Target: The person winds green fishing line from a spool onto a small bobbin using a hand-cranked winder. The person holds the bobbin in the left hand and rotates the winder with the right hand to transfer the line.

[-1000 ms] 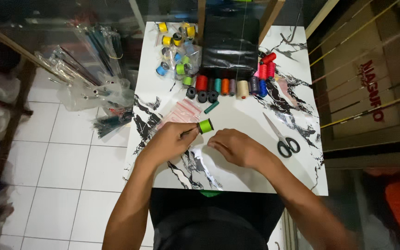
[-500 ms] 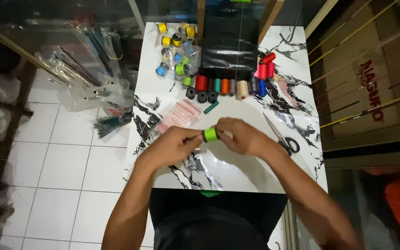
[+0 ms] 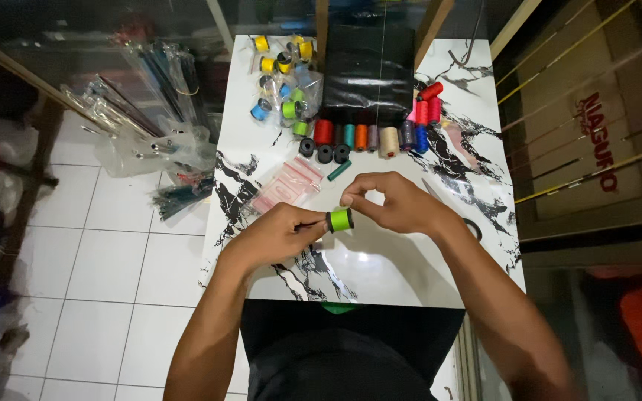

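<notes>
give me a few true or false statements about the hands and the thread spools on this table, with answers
1. The left hand holds a green spool. True.
2. The right hand rests flat on the table, far from the spool. False: it is raised just beside the green spool, fingers pinched near it.
3. A row of spools in several colours stands beyond the hands. True.
4. The pink packet lies to the right of the right hand. False: it lies on the left side of the table, above the left hand.
5. Yellow spools lie at the far left corner of the table. True.
</notes>
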